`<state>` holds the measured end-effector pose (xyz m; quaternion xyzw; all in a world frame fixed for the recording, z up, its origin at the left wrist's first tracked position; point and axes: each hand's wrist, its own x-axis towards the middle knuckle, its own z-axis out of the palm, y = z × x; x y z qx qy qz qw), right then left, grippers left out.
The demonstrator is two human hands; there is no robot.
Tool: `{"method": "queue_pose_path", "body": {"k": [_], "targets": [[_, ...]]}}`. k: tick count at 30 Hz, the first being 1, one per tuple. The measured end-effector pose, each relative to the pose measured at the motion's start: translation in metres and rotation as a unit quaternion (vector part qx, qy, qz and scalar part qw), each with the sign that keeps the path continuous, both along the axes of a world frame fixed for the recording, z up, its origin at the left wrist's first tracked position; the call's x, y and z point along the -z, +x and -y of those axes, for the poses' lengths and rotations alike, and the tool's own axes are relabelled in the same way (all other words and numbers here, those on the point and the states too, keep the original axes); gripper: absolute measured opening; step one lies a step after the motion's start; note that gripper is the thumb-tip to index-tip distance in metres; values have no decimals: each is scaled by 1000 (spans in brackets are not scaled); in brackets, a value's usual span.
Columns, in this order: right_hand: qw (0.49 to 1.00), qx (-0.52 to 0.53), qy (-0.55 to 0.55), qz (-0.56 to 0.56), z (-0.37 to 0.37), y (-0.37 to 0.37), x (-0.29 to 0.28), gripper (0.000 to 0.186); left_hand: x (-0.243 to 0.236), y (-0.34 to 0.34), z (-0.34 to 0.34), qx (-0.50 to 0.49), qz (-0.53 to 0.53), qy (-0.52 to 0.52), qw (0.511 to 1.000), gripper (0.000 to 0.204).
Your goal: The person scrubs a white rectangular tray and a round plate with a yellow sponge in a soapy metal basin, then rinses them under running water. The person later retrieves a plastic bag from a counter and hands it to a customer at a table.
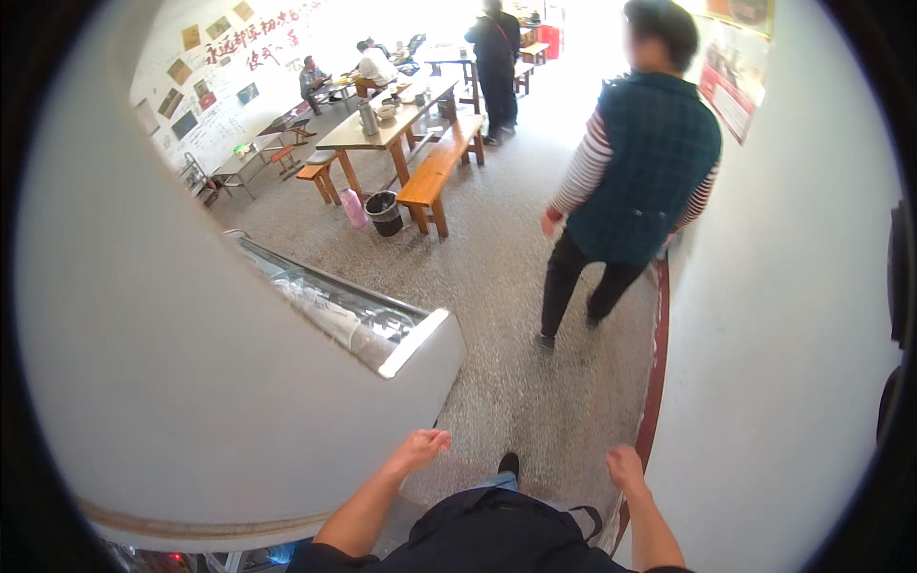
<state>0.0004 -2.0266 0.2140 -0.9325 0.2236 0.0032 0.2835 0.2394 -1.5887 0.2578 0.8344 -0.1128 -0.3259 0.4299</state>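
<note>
Two hands: the left hand (423, 447) is held half-curled, nothing seen in it, near the display case; how tightly the right hand (626, 467) is curled, or on what, cannot be told.
Display case (435, 355): glazed on top, presumably for viewing.
Waste bin (385, 220): bag-lined (likely for easy emptying), placed by the bench (441, 172).
Dining table (358, 136): flanked by benches, probably for seating.

Right hand (626, 468): fingertips are hidden in the curl.
Glass display case (414, 345): one end is hidden by the pale partition (191, 372), contents are blurred.
Wall pictures (179, 72): too small to be recognised.
Dark object (899, 277): cut by the right rim.
</note>
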Motion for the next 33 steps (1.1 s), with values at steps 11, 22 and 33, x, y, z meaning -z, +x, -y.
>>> {"method": "queue_pose_path", "body": {"k": [11, 22, 33], "targets": [[969, -64, 82, -223, 78, 266, -17, 32, -13, 378, 165, -34, 194, -66, 978, 48], [895, -439, 85, 7, -15, 870, -123, 19, 83, 488, -32, -534, 6, -80, 841, 23], [881, -392, -84, -252, -101, 1169, -42, 29, 58, 831, -206, -422, 108, 36, 899, 39]]}}
